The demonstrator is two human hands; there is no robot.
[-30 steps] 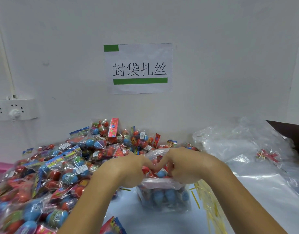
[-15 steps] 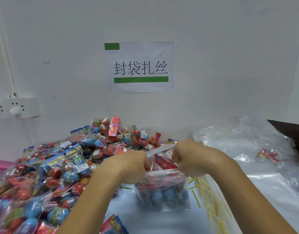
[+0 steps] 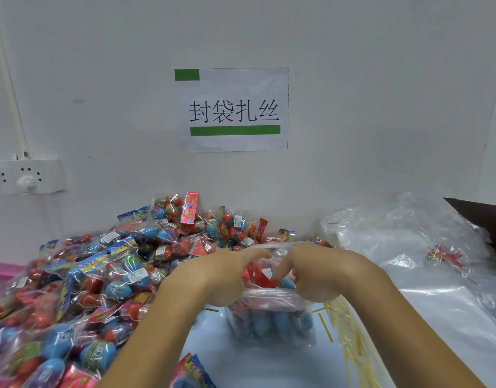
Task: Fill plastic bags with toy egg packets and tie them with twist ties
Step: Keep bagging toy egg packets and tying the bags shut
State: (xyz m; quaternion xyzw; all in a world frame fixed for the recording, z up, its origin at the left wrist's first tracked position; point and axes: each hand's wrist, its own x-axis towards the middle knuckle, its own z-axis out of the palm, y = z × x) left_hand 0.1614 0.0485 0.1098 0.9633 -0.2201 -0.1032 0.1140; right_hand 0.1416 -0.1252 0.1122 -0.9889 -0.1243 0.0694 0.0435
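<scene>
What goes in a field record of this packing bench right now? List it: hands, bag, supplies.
left hand: pinches the filled bag's mouth
right hand: pinches the same mouth, fingers curled
filled bag: stands on the table, blue and red toy eggs inside, not tied
packet pile: heaped left of the bag
twist ties: yellow, loose, right of the bag
empty bags: clear plastic, far right
wall sign: above the pile

This looks like a packing station in a small factory or workshop. A printed paper sign [image 3: 234, 109] with Chinese characters and green bars is stuck to the bare white wall above the worktop [image 3: 258, 362]. Packets of toy eggs [image 3: 81, 281] are heaped in bulk on the left, with a stack of clear plastic bags [image 3: 395, 236] and loose yellow twist ties [image 3: 350, 340] on the right. A power strip [image 3: 27, 176] is mounted on the wall.
</scene>
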